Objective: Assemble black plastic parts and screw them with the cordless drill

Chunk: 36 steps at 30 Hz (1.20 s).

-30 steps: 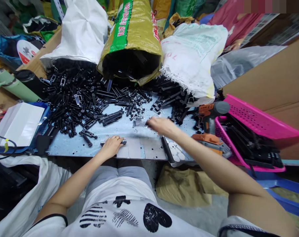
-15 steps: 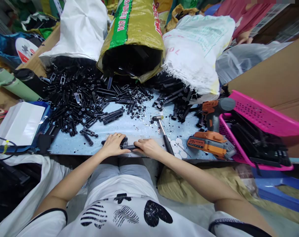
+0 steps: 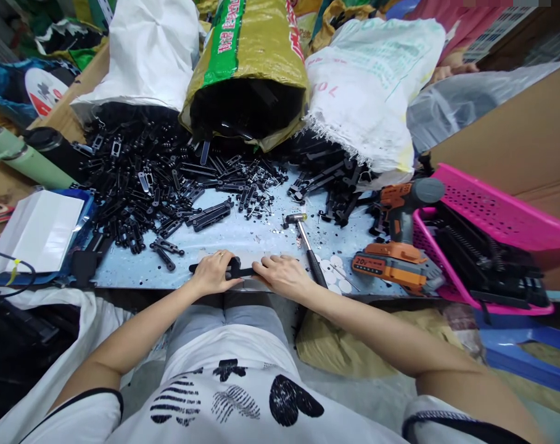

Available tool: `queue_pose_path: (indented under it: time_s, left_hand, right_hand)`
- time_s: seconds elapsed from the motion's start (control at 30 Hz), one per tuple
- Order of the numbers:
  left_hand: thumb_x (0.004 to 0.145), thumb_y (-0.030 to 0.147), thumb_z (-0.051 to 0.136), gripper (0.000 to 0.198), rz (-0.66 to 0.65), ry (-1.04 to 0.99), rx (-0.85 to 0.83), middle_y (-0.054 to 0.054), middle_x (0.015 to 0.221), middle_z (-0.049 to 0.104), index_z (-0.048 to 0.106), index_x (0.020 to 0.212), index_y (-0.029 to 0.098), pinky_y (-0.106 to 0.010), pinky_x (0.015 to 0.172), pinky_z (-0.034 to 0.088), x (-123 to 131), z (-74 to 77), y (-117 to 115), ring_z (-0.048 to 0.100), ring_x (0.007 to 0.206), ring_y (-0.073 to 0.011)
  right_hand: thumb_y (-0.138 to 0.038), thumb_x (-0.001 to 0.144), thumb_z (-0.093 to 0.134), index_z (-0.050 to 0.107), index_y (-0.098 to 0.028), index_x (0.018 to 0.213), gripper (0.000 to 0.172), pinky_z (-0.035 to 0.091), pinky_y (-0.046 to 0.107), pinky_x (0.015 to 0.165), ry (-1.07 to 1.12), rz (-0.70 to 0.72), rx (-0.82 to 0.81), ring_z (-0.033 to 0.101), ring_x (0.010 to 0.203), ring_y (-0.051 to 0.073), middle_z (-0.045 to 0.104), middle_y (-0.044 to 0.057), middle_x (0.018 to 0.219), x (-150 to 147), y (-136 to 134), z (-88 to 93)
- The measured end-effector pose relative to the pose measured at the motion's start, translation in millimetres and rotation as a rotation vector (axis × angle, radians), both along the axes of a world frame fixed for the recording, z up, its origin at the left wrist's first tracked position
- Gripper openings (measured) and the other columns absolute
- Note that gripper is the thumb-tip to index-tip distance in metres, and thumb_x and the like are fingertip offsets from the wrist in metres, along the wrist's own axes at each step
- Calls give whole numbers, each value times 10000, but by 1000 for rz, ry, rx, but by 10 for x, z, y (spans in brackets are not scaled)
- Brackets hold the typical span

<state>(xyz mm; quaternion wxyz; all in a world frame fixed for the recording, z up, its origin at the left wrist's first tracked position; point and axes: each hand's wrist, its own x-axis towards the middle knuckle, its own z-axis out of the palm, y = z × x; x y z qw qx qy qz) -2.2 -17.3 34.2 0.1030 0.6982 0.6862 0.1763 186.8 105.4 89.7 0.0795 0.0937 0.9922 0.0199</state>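
Observation:
At the bench's front edge, my left hand [image 3: 214,272] is closed around a black plastic part [image 3: 236,269], and a dark end of it sticks out left of the hand. My right hand [image 3: 282,274] has its fingers closed on the right end of the same part, palm down. Much of the part is hidden under the fingers, so its exact kind does not show. A small hammer [image 3: 310,250] with a yellow-tipped head lies to the right of my right hand. White round discs [image 3: 334,274] lie beside its handle.
Piles of black plastic parts [image 3: 136,179] and small pins [image 3: 261,191] spread across the blue bench [image 3: 261,231]. Behind them stand a white sack [image 3: 145,55], a yellow-green sack [image 3: 261,55] and another white sack [image 3: 377,86]. Rightward are an orange cordless drill [image 3: 395,265] and a pink basket [image 3: 506,216].
The black part has turned slightly between my hands, and its middle now stands a little higher. My right hand has shifted slightly up. The camera view has moved a little.

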Motion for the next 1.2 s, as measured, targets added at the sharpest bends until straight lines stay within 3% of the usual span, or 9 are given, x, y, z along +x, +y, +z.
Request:
queue_pose_path:
  time_s: [0.13,0.27,0.37,0.53,0.67,0.77,0.9,1.03,1.2]
  left_hand:
    - [831,556,522,437,-10,-25,58,-105,971,618,512,1030,166,-348,769,475,-18,-36,-47,606,929,-252]
    - [810,586,537,488,18,-26,-65,-101,946,630,524,1054,163,-353,760,481,-9,24,43,611,911,-262]
    - [849,559,497,516,-21,-45,-139,-107,1071,621,478,1198,179,-354,830,466,-9,79,398,587,1006,-258]
    - [927,228,408,303,232,38,-140,-163,1126,602,528,1184,118,-350,914,413,-36,75,1375,549,1085,-250]
    - [870,64,389,267,255,71,-184,-172,1007,624,630,983,83,-332,863,433,-48,49,1672,586,999,-246]
    - [880,98,402,247,242,80,-109,-141,1024,608,625,985,112,-325,859,441,-104,101,1395,580,983,-231]
    - [904,184,417,208,247,35,79,-100,956,590,613,961,149,-320,805,469,-292,258,670,584,892,-209]
    - [916,206,383,236,285,19,91,-79,922,562,616,941,176,-309,746,476,-500,391,37,579,829,-194]
    - [915,172,373,251,231,86,-74,-78,886,555,623,904,162,-307,736,467,-548,423,-259,575,796,-194]
  right_hand:
    - [-416,980,314,546,-195,1029,324,283,275,635,4,44,4,569,769,175,609,72,881,-73,41,87]
    - [-438,965,359,562,-189,995,323,302,261,629,50,44,-40,558,745,160,608,65,876,-57,232,-110]
    - [-476,950,377,579,-175,969,363,332,253,628,126,65,-121,557,788,158,608,70,914,40,354,-389]
    - [-495,938,390,615,-181,996,391,389,276,723,217,-11,-192,555,861,176,620,76,926,207,411,-664]
    - [-377,957,387,603,-170,1108,335,411,308,807,319,-364,-159,538,977,213,625,104,1032,176,848,-598]
    - [-272,941,383,595,-147,1143,318,409,344,853,381,-643,-88,514,1043,249,608,136,1094,-18,1379,-545]
    - [-275,920,417,564,-158,1187,327,417,333,851,352,-696,-171,522,1057,248,596,134,1148,-513,1827,-598]
    - [-262,914,424,602,-147,1109,288,424,313,816,268,-733,-223,556,978,232,616,148,1110,-920,1936,-696]
    - [-226,890,447,634,-126,1039,259,421,309,828,251,-690,-240,551,939,219,615,147,1086,-896,1934,-717]
